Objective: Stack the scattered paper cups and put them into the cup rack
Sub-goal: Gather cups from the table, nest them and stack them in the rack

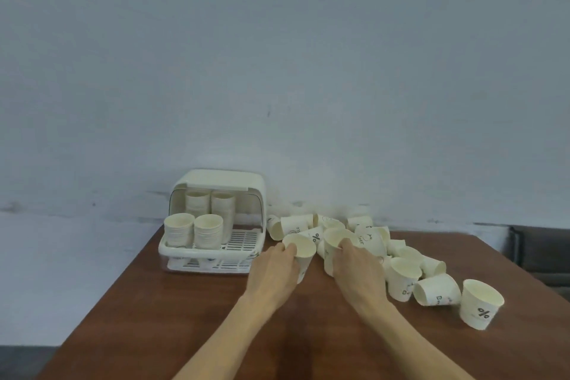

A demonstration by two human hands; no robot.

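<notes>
- Grasping one paper cup each, the left hand (273,268) and right hand (354,268) hold mouths upward, apparently for nesting.
- Loose cups (404,268) lie right of the hands on the bench (185,318).
- Cup rack (216,225), left of hands, holds four stacks.

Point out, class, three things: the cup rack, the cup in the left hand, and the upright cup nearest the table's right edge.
cup rack (216,179): head view, on its lid's top.
cup in the left hand (303,248): head view, inside its open mouth.
upright cup (479,313): head view, on its printed side wall.
</notes>
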